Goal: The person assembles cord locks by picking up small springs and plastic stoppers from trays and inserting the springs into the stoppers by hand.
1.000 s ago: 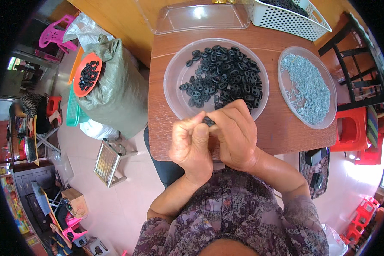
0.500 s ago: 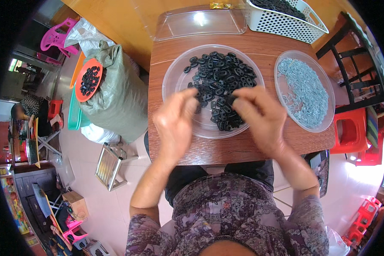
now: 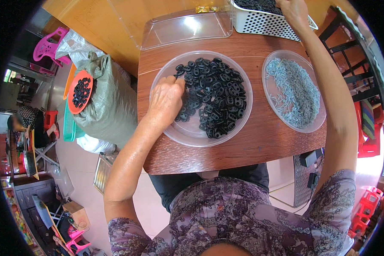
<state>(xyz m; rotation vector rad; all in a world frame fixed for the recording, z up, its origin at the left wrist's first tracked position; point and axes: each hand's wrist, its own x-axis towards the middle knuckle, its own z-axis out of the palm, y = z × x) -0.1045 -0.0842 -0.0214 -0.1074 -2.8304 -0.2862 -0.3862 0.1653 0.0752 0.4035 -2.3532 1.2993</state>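
Observation:
A round clear plastic tray (image 3: 163, 126) holds a heap of small black oval plastic pieces (image 3: 226, 91) with holes in them. My left hand (image 3: 166, 101) is over the tray's left side, its fingers curled closed down among the pieces; what they hold is hidden. My right arm stretches far forward, and my right hand (image 3: 295, 13) is over the white perforated basket (image 3: 266, 29) full of black pieces. The upper picture edge cuts off part of its fingers. Small pale-blue rod-like pieces (image 3: 292, 91) lie in an oval clear tray (image 3: 321, 123) under my right forearm.
A clear plastic lid (image 3: 185, 30) lies at the table's back. To the left, a red-orange plate (image 3: 88, 104) of black pieces rests on a stuffed green sack (image 3: 115, 98). A metal stool (image 3: 101, 170) stands on the floor at left, red stools (image 3: 367, 209) at right. Another person (image 3: 32, 119) sits far left.
My right hand has left the round tray and reached forward to the white basket. My left hand has moved slightly up among the black pieces. The view has shifted a little.

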